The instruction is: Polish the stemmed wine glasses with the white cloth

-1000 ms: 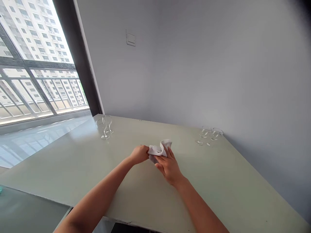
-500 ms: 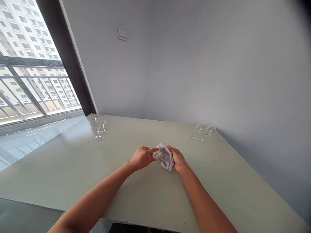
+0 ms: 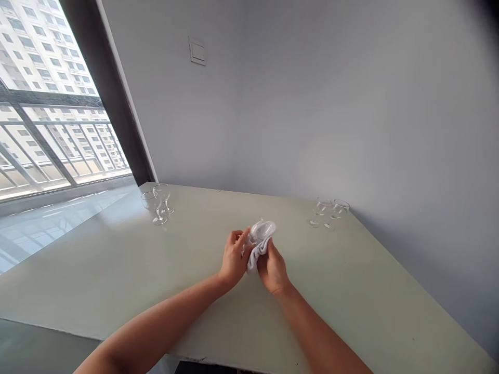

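Between my hands, above the middle of the table, is a clear stemmed glass point(image 3: 263, 228), its bowl tilted with the rim turned up and to the right. My left hand point(image 3: 235, 255) grips the glass at its stem end; the stem and foot are mostly hidden by the fingers. A white cloth point(image 3: 257, 255) bunches against the near side of the bowl. My right hand point(image 3: 273, 267) is closed on this cloth, pressing it to the glass from below right.
Two stemmed glasses point(image 3: 159, 203) stand upright at the table's far left. Two more glasses point(image 3: 323, 208) stand near the far right edge. The pale table point(image 3: 187, 311) meets a grey wall behind, and a window with railings is at left.
The glass has turned so its bowl points up and away. The cloth has slipped from around the bowl to its near side, and my right hand has moved below it.
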`<state>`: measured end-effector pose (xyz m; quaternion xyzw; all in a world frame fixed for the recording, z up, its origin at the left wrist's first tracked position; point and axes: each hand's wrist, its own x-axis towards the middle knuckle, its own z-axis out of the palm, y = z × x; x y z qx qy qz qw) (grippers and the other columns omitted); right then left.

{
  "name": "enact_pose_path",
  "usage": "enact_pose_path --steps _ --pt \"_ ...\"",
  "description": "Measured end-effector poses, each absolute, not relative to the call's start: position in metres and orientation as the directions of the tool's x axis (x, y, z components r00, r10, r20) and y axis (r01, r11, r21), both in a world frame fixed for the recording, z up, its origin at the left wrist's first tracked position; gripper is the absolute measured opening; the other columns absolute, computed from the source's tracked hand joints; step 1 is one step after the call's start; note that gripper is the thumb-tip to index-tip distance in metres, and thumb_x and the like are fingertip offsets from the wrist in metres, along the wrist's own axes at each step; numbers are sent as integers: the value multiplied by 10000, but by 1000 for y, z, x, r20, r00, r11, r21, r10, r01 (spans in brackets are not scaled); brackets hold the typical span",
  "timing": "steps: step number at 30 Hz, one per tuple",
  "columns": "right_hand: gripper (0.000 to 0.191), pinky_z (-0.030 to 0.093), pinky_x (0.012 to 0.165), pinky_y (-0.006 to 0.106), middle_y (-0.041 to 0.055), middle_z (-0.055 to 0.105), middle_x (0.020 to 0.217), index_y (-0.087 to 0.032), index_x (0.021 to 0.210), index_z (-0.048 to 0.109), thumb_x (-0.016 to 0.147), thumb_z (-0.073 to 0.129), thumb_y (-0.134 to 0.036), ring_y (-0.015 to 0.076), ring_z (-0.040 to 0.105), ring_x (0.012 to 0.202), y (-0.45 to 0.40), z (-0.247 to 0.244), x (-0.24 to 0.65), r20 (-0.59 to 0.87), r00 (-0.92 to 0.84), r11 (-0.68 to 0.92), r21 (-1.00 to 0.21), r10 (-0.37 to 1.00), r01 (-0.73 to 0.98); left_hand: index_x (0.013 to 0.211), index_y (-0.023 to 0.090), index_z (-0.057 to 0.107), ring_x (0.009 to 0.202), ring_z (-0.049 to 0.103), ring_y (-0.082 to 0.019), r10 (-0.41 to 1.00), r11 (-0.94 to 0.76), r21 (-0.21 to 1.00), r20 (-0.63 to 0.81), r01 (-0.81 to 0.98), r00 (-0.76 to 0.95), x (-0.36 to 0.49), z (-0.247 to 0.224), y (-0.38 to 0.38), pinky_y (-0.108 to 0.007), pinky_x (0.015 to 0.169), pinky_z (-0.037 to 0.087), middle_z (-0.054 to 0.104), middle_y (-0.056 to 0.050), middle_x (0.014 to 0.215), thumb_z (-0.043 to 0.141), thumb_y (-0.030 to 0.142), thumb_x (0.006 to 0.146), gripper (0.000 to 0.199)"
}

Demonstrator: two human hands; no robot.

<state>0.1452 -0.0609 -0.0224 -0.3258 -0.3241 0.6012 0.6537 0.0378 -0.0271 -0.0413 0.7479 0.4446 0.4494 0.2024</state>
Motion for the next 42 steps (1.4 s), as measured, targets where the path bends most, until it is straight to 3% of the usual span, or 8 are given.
enact_pose_path --steps 7,11,15,21,27,32,37,42 --pt "326 450 610 255 16 600 848 -257 956 550 713 591 -472 158 560 769 -63 -33 138 34 34 45 -907 999 -418 1290 309 331 1213 296 -256 820 -553 637 530 537 215 40 -38 -39 -470 945 321 261 -75 1361 424 77 750 595" --pt "298 439 666 267 12 608 766 -199 833 579 619 704 -366 155 554 717 -58 -32 147 3 16 9 -893 1000 -449 1323 277 283 1253 256 -265 803 -585 740 472 332 363 39 -30 -45 -456 997 274 234 -74 1396 493 80 673 711" --pt "278 437 638 269 15 607 709 -179 831 597 668 651 -397 148 555 656 -57 -29 162 -80 -85 -113 -842 993 -527 1296 222 333 1183 387 -243 833 -243 964 263 -107 487 37 -23 -40 -402 971 323 400 -93 1306 465 252 779 535" --pt "269 411 524 248 1 542 588 -180 683 568 710 579 -448 124 505 544 -64 -31 161 -157 -290 -285 -833 944 -475 1254 208 315 887 584 -219 812 204 916 39 -346 582 28 -18 -24 -339 739 442 568 -147 1110 582 472 707 663" --pt "173 355 522 248 -11 529 614 -185 756 572 714 584 -353 118 469 542 -63 -28 161 -81 -173 -75 -996 982 40 1053 189 422 879 570 -174 939 87 965 4 -247 343 29 -17 -21 -300 774 410 626 -88 962 674 404 642 529" --pt "98 340 575 292 58 571 728 -221 785 576 704 523 -233 206 516 724 -68 -26 149 248 132 102 -746 960 658 1049 199 403 754 560 -129 984 56 981 -22 -187 177 33 -18 -27 -278 689 422 614 -57 938 627 437 671 499" --pt "192 408 505 275 17 566 718 -217 883 559 702 528 -276 155 548 573 -70 -11 156 -101 -191 -82 -991 976 105 1027 207 364 702 548 -119 967 -83 948 151 -307 204 31 -9 -29 -202 515 388 574 -19 846 620 398 684 469" --pt "238 386 369 188 -8 532 665 -182 906 546 713 550 -323 66 436 437 -66 -17 158 -179 -386 -360 -806 905 -470 1033 203 346 743 562 -134 943 -188 925 263 -329 202 28 0 -28 -196 509 396 558 -27 854 613 365 696 459"
